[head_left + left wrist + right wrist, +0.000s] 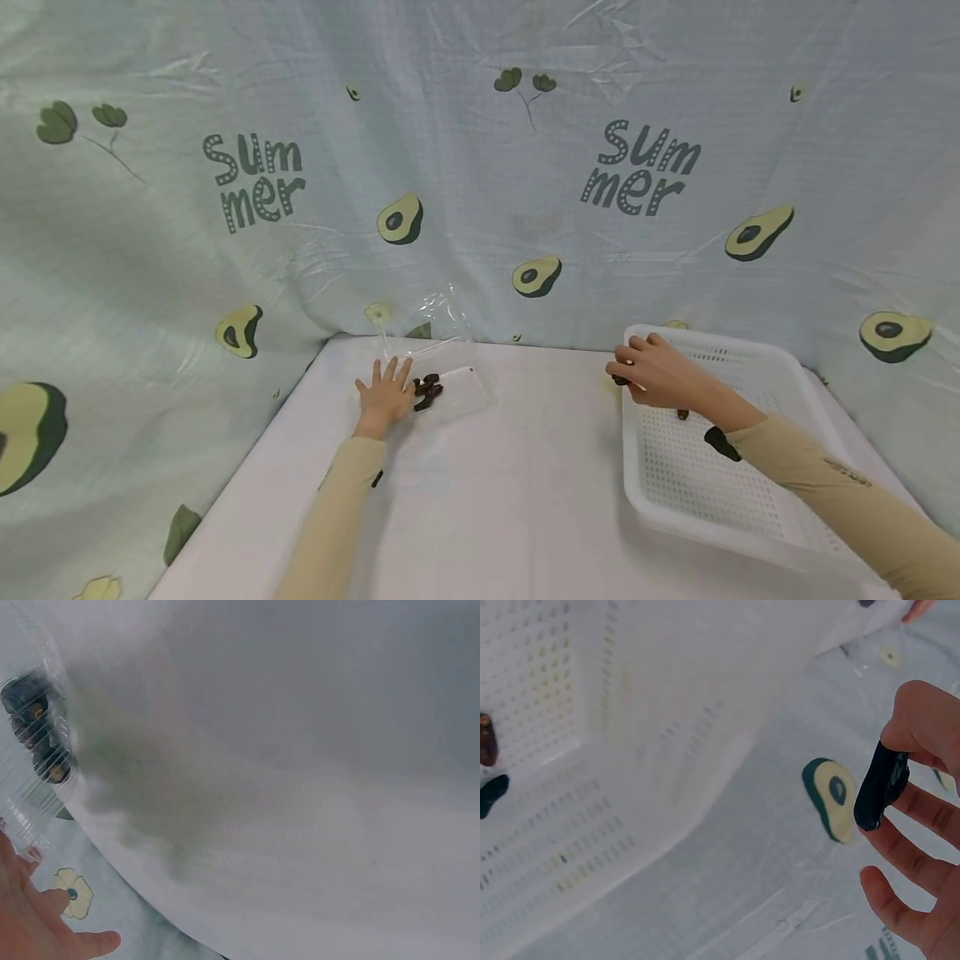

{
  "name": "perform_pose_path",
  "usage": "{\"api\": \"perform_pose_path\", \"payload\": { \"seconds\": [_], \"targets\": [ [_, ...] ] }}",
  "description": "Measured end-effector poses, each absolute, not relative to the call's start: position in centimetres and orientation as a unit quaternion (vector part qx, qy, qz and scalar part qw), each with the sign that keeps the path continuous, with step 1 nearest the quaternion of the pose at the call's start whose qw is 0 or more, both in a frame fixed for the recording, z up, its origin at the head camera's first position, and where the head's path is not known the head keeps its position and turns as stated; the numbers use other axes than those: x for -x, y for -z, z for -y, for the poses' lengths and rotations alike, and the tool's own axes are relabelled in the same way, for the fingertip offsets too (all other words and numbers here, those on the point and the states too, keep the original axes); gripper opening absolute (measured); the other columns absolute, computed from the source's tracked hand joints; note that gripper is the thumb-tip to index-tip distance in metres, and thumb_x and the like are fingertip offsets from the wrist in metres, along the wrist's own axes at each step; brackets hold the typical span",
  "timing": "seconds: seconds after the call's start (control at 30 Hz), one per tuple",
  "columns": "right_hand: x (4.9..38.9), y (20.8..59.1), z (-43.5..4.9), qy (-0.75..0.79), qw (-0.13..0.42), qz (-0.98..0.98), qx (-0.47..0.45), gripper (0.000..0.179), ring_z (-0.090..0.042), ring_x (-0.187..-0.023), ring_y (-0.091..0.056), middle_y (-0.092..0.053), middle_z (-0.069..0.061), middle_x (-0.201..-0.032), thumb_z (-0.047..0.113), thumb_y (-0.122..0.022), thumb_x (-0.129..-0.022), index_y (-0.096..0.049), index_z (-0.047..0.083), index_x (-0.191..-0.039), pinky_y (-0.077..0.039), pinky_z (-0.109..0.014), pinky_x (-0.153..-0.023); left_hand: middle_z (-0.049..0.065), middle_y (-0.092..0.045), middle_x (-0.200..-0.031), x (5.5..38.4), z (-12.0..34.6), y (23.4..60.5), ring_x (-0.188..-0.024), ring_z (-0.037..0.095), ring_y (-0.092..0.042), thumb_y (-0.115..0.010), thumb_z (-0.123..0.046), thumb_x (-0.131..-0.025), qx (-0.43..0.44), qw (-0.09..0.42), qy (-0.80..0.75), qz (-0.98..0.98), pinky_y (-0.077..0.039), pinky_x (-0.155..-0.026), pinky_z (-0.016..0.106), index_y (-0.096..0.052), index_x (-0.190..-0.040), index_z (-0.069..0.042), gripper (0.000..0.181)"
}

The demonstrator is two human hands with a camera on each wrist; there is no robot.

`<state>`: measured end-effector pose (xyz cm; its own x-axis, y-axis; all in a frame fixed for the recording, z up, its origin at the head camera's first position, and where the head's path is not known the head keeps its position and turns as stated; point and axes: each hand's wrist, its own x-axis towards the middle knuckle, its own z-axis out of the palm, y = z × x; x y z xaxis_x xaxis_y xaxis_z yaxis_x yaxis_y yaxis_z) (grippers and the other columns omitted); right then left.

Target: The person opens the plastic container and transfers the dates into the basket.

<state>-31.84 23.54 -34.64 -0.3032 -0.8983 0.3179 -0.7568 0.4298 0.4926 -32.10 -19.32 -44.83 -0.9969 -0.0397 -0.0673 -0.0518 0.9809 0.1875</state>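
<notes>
Head view first: I've got the white basket [780, 367] sitting on the white table [510, 500], and I'll place everything from it. Over the basket's near-left corner hovers the right hand [654, 372], fingers curled. On the right wrist view I can see why: thumb and fingertips [919, 724] pinch a dark date [881, 786], lifted above the perforated basket wall [630, 750]. Down inside the basket I spot another brown date [487, 740] on the floor, and beside it a dark piece [493, 794] that I can't make out clearly.

Well to the left of the basket, across bare tabletop, lies a clear plastic tray [457, 392] with its lid standing open towards the backdrop. A small cluster of dark dates [428, 390] lies in it. The left hand [385, 392] rests flat just at the tray's left edge, fingers spread and relaxed, gripping nothing, farther from the basket than the tray itself. The left wrist view is blurry, but I can pick out the dates [36, 727] through ribbed clear plastic.

Behind the basket hangs a pale avocado-print cloth [480, 167].
</notes>
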Motion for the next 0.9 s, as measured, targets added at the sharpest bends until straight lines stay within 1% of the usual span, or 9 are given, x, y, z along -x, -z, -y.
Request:
{"api": "perform_pose_path", "payload": {
  "seconds": [0.3, 0.53, 0.73, 0.9],
  "targets": [
    [33.1, 36.3, -28.6, 0.109, 0.291, 0.817, -0.486, 0.038, -0.017, -0.064, -0.038, -0.045, -0.002, -0.079, 0.009, -0.075, -0.058, -0.052, 0.014, -0.088, -0.028, -0.03, -0.052, 0.014, -0.014, -0.15, 32.2, 19.5, 45.0, -0.137, 0.04, -0.004, -0.025, -0.032, -0.096, 0.022, 0.028, -0.096, -0.995, -0.008, -0.101, 0.069, -0.015, -0.144, -0.016, 0.052],
    [34.6, 37.6, -31.4, 0.109, 0.313, 0.823, -0.462, 0.04, -0.017, -0.06, -0.032, -0.043, -0.003, -0.076, 0.008, -0.074, -0.054, -0.05, 0.011, -0.085, -0.02, -0.029, -0.052, 0.014, -0.014, -0.15, 32.1, 19.4, 45.0, -0.137, 0.041, -0.004, -0.026, -0.032, -0.096, 0.021, 0.025, -0.1, -0.994, -0.008, -0.101, 0.069, -0.016, -0.144, -0.016, 0.052],
    [35.7, 39.2, -32.8, 0.104, 0.306, 0.837, -0.442, 0.037, -0.018, -0.061, -0.032, -0.044, -0.005, -0.076, 0.006, -0.07, -0.055, -0.052, 0.01, -0.087, -0.019, -0.029, -0.053, 0.014, -0.014, -0.15, 32.2, 19.4, 45.1, -0.137, 0.04, -0.003, -0.026, -0.032, -0.096, 0.021, 0.022, -0.102, -0.994, -0.008, -0.101, 0.07, -0.015, -0.144, -0.016, 0.052],
    [36.3, 40.8, -33.3, 0.106, 0.289, 0.852, -0.424, 0.035, -0.017, -0.062, -0.034, -0.044, -0.004, -0.076, 0.006, -0.072, -0.058, -0.052, 0.011, -0.087, -0.02, -0.028, -0.052, 0.014, -0.014, -0.15, 32.1, 19.4, 45.1, -0.137, 0.04, -0.002, -0.026, -0.033, -0.097, 0.02, 0.024, -0.105, -0.994, -0.008, -0.101, 0.069, -0.014, -0.145, -0.016, 0.052]
  ]
}}
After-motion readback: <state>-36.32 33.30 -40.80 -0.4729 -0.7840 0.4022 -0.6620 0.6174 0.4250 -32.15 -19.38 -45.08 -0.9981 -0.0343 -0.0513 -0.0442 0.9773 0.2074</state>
